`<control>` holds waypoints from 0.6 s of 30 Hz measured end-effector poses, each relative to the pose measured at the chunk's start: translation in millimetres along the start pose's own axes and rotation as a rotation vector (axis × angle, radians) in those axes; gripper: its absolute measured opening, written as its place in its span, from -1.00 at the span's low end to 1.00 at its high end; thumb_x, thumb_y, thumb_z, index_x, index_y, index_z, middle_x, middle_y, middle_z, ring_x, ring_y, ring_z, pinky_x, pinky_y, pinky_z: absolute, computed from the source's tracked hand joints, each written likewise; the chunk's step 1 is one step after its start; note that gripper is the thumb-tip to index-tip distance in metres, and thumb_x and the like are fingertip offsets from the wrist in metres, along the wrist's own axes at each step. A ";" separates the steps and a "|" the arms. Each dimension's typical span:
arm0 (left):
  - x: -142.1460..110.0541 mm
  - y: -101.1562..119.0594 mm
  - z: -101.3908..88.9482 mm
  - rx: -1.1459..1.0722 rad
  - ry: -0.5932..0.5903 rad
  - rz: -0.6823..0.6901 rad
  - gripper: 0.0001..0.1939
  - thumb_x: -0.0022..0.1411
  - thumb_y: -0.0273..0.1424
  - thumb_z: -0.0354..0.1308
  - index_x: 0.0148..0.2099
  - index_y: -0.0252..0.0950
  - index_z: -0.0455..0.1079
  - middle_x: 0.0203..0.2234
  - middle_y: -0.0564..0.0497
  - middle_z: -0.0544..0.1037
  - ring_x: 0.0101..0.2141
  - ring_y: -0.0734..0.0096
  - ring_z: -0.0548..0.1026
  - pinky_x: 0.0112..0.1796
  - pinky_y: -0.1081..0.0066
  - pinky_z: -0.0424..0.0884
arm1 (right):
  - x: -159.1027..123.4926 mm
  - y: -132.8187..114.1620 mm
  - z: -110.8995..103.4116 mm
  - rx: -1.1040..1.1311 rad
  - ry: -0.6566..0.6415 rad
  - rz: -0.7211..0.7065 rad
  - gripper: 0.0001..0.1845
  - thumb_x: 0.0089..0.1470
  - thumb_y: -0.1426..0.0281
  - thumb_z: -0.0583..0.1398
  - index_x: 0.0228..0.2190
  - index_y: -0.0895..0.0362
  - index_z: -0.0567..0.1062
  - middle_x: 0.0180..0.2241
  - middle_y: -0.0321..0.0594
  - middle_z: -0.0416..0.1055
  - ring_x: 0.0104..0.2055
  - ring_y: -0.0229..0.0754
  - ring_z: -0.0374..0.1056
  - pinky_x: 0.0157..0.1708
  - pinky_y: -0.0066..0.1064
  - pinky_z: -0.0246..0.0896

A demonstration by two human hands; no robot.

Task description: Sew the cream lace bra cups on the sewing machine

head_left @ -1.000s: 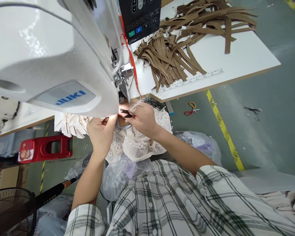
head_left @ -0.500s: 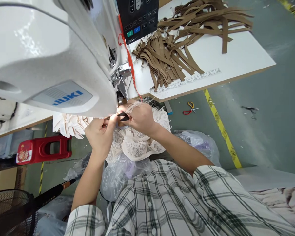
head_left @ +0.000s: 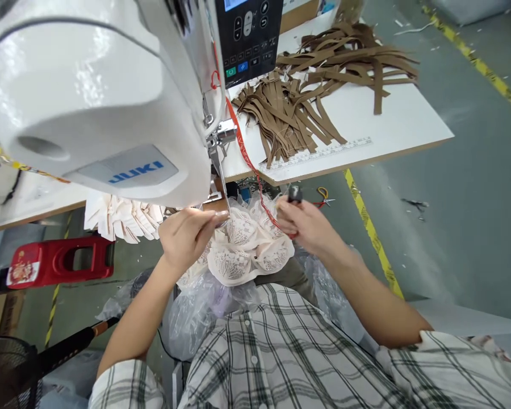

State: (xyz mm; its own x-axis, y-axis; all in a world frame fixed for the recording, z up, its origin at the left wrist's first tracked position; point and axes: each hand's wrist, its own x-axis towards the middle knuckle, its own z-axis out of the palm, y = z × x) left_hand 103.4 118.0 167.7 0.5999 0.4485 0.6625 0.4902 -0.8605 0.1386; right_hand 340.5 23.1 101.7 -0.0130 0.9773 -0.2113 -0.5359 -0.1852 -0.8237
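Beneath the head of the white JUKI sewing machine, my left hand is closed, thumb and fingers pressed together at the work area. What they pinch is hidden. A brown surface shows under the metal foot just beyond those fingertips. Off to the right, my right hand is wrapped round black thread snips; only a dark rounded end sticks out. A red cord hangs from the machine down to this hand. White lace bra pieces lie below and between the hands.
Brown fabric strips are heaped on the white table, behind a clear ruler. Pale straps hang at the left. A red stool, a black fan and red-yellow scissors are lower down.
My right hand has moved right, away from the left hand and the machine, carrying the snips and drawing the red cord along. The left hand remains near the machine's work area.
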 end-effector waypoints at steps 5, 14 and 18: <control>-2.5 29.0 8.7 0.026 0.096 -0.345 -0.86 0.29 -0.41 0.20 -0.36 -0.27 0.45 -0.58 0.11 0.43 -0.53 0.55 0.38 -0.44 0.49 0.29 | 1.3 14.5 54.5 0.316 -0.231 0.316 -0.44 0.10 -0.15 0.19 -0.27 0.10 0.37 -0.56 -0.48 0.09 -0.64 -0.43 -0.22 -0.67 -0.53 -0.34; -7.9 45.9 13.1 0.023 0.101 -0.220 -0.89 0.22 -0.53 0.24 -0.34 -0.26 0.40 -0.54 0.10 0.49 -0.53 0.55 0.38 -0.49 0.49 0.23 | 3.0 21.1 91.8 0.316 -0.159 0.153 -0.44 0.06 -0.10 0.28 -0.47 0.10 0.25 -0.59 -0.48 0.08 -0.62 -0.44 -0.09 -0.65 -0.55 -0.25; -8.6 37.4 17.6 0.140 0.081 -0.276 -0.84 0.24 -0.49 0.21 -0.41 -0.25 0.39 -0.61 0.12 0.40 -0.55 0.53 0.33 -0.47 0.46 0.18 | 9.1 23.8 61.4 0.087 -0.046 0.057 -0.52 0.21 -0.11 0.11 -0.32 0.07 0.35 -0.55 -0.42 0.16 -0.64 -0.38 -0.09 -0.67 -0.52 -0.21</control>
State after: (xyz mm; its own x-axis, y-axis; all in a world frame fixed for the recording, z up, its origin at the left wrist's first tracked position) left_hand 127.7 86.2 154.2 0.3831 0.6348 0.6710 0.7132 -0.6649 0.2219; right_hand 275.8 33.9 112.5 -0.0836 0.9695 -0.2304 -0.6042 -0.2331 -0.7619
